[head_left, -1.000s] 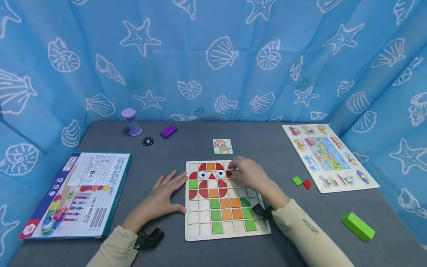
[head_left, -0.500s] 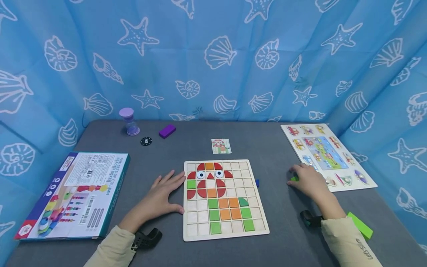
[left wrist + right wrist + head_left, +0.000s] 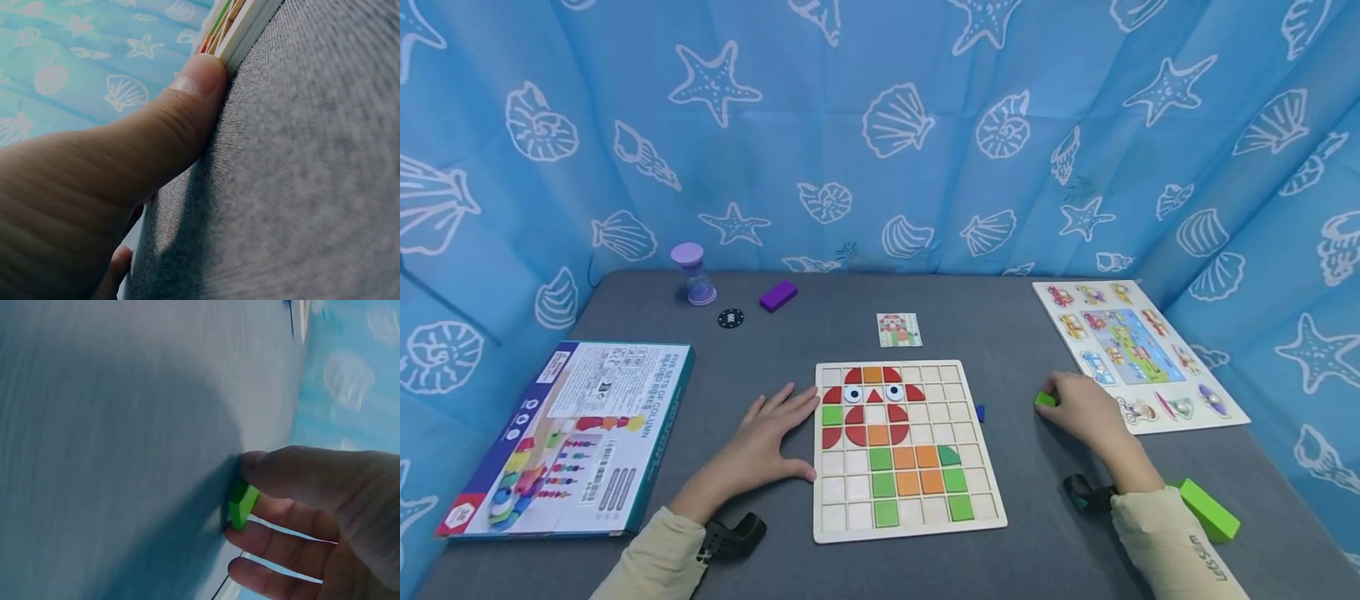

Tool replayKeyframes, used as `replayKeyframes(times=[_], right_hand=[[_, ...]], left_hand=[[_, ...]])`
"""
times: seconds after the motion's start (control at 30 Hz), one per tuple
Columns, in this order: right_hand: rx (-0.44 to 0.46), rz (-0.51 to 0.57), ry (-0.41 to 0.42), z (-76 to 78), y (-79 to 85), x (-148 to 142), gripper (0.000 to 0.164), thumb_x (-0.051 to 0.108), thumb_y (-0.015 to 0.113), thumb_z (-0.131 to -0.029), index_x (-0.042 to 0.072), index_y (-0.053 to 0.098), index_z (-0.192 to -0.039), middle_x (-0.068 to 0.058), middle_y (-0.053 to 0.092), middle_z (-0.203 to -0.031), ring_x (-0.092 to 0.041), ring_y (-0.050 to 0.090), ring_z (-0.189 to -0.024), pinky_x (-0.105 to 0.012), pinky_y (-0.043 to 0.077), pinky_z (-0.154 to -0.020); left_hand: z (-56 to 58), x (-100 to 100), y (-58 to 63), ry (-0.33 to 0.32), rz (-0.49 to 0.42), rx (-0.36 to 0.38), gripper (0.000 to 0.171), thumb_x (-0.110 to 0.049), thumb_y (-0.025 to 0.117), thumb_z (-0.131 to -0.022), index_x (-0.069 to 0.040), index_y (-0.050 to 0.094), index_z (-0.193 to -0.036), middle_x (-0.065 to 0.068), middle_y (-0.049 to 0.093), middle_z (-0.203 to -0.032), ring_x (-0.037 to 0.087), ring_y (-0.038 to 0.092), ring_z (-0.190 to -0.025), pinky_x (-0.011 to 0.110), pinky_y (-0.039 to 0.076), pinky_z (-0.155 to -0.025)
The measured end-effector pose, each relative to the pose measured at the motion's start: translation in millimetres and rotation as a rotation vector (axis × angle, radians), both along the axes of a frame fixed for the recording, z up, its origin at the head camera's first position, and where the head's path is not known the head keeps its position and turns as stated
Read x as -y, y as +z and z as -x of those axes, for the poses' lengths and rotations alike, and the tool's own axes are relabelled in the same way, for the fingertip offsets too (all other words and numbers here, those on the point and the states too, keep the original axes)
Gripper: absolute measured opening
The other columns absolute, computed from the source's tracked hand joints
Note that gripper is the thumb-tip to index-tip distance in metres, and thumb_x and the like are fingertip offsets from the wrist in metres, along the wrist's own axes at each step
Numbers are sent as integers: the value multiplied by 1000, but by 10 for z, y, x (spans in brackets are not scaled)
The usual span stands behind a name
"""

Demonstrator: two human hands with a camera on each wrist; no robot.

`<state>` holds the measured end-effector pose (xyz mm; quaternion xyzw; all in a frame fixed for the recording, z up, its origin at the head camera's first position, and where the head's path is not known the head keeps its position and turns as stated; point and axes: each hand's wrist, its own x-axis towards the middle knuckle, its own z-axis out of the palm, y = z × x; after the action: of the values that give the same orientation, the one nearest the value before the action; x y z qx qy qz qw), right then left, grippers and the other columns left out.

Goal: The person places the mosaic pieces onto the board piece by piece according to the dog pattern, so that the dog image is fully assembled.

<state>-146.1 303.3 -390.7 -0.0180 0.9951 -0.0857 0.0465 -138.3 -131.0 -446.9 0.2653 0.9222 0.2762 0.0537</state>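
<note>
A pale wooden grid board [image 3: 842, 517] carries red, orange and green tiles and two eye tiles. At its left edge rests my left hand [image 3: 767, 446], fingers spread; in the left wrist view the thumb [image 3: 200, 75] touches the board's side. To the right of the board, my right hand [image 3: 1086, 408] pinches a small green square tile [image 3: 1045, 400] low over the table. The right wrist view shows that green tile [image 3: 242, 503] between thumb and fingertips. A small picture card [image 3: 898, 330] with a tile pattern lies behind the board.
A puzzle board [image 3: 1112, 392] lies back right, a green block [image 3: 1210, 510] front right. A cardboard box [image 3: 572, 442] lies left. Behind are an hourglass [image 3: 695, 275], a black disc [image 3: 731, 318] and a purple block [image 3: 778, 296]. A blue piece [image 3: 980, 412] sits at the board's right edge.
My right hand has left a red quarter-round tile on the board, moved right, and picked up the green square tile from the table. My left hand has stayed at the board's edge.
</note>
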Motion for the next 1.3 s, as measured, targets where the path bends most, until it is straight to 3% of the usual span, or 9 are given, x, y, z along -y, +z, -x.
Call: replayKeyframes(times=[0.23, 0.4, 0.53, 0.73, 1.07, 1.3], right_hand=[[-147, 13, 175, 50, 11, 684, 23, 22, 70, -74, 9, 62, -90, -2, 56, -80, -16, 47, -71, -32, 41, -57], [-120, 78, 358, 41, 33, 1116, 25, 25, 70, -74, 13, 64, -94, 2, 59, -89, -11, 50, -78, -30, 47, -68], [-102, 79, 416, 42, 21, 1286, 26, 25, 73, -72, 14, 66, -94, 4, 60, -90, -8, 50, -77, -28, 47, -70], [-73, 51, 448, 73, -37, 1394, 28, 26, 74, -71, 15, 67, -95, 5, 60, -89, -6, 49, -74, -25, 47, -70], [-65, 82, 415, 74, -55, 1462, 28, 25, 75, -70, 16, 67, -95, 7, 58, -87, -5, 47, -74, -23, 46, -69], [-95, 97, 363, 25, -12, 1272, 25, 22, 72, -73, 15, 66, -96, 4, 59, -92, -10, 52, -78, -29, 47, -70]], left_hand=[[-8, -5, 34, -1, -3, 6, 100, -59, 70, -57, -18, 32, -139, -5, 26, -145, 27, 11, -136, 56, 4, -104], [-5, -5, 26, 0, 3, 6, 99, -60, 69, -57, -19, 32, -139, -7, 25, -145, 26, 11, -136, 55, 4, -104], [6, -10, 13, -9, 3, -5, 99, -61, 68, -58, -19, 32, -139, -7, 25, -145, 25, 11, -136, 55, 4, -104], [12, -1, 1, -9, 5, -10, 99, -61, 68, -57, -18, 32, -139, -7, 25, -145, 25, 11, -136, 55, 4, -104], [10, 22, 0, -3, 5, -6, 101, -64, 67, -55, -18, 32, -139, -7, 25, -145, 25, 11, -136, 55, 4, -104], [15, 18, -15, -13, -10, -2, 101, -64, 66, -55, -19, 32, -139, -7, 25, -145, 26, 11, -136, 56, 4, -104]])
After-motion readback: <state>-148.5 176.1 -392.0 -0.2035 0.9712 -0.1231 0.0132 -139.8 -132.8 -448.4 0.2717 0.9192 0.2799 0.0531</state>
